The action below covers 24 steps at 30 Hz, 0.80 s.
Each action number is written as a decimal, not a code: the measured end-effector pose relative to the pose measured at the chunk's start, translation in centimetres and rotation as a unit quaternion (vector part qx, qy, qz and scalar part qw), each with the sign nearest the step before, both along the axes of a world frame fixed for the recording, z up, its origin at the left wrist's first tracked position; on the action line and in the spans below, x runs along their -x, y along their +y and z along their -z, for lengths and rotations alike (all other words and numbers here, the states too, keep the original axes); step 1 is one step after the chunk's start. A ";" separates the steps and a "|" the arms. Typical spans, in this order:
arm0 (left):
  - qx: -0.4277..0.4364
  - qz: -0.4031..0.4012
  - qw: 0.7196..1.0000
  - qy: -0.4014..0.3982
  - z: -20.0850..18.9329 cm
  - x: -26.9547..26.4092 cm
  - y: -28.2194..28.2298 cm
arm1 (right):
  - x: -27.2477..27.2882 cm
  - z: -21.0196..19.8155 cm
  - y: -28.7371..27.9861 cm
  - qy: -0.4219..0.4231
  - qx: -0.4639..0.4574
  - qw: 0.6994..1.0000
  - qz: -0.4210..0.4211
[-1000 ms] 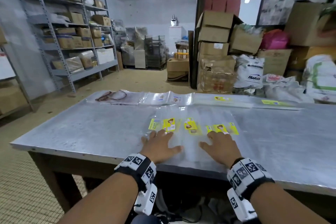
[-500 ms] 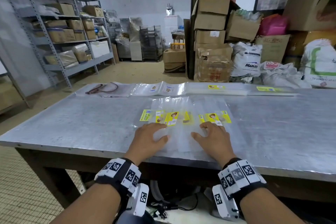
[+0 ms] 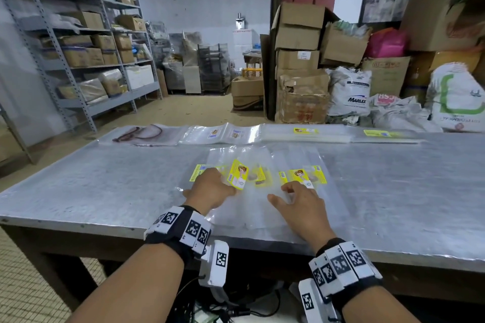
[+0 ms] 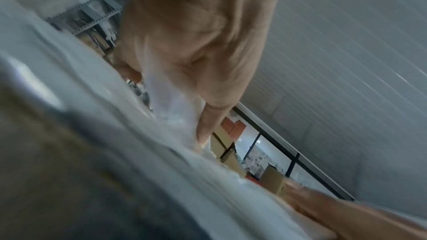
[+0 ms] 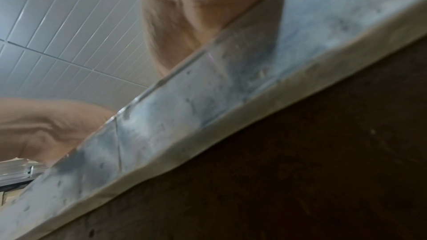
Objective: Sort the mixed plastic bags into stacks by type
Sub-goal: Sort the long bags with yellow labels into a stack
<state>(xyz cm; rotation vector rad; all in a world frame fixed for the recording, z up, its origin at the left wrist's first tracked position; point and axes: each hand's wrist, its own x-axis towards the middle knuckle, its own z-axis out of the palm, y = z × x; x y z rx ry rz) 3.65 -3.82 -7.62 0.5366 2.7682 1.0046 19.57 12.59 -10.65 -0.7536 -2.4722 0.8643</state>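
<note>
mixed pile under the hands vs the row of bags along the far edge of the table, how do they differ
The mixed pile lies near the front edge, its bags overlapping with yellow labels at different angles; the far row sits side by side in separate stacks. The left hand and right hand are on the mixed pile; the far row lies untouched. Both are clear plastic bags lying on the metal table.

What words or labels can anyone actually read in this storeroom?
"MARLEX": on the white sack behind the table.
"CSR", upside down: on the crumpled sack beside it.
Yellow labels on the plastic bags: print too small to read.
Carton sticker: blurred.
Wristband squares: coded patterns, not words.
</note>
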 end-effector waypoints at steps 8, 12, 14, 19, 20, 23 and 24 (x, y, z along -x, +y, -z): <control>-0.318 0.098 0.943 -0.024 -0.6 -4.3 2.0 | -0.5 -0.6 -0.2 0.118 0.117 0.986 0.009; -0.339 0.138 0.929 -0.058 0.1 -6.5 3.7 | -1.4 -1.6 0.1 0.209 0.212 0.955 0.014; -0.332 0.144 0.931 -0.053 0.5 -7.1 4.4 | -1.9 -2.3 0.8 0.251 0.239 0.938 0.009; -0.268 0.198 0.942 -0.026 0.6 -8.8 5.4 | -2.6 -3.2 2.7 0.274 0.233 0.933 -0.013; -0.246 0.204 0.947 -0.009 0.3 -9.1 5.5 | -2.5 -3.2 3.1 0.274 0.233 0.933 -0.021; -0.203 0.175 0.962 0.054 -0.7 -9.6 5.4 | -2.7 -3.2 4.4 0.275 0.217 0.936 -0.027; -0.174 0.146 0.970 0.088 -0.7 -9.2 5.3 | -2.8 -3.2 4.8 0.272 0.213 0.938 -0.021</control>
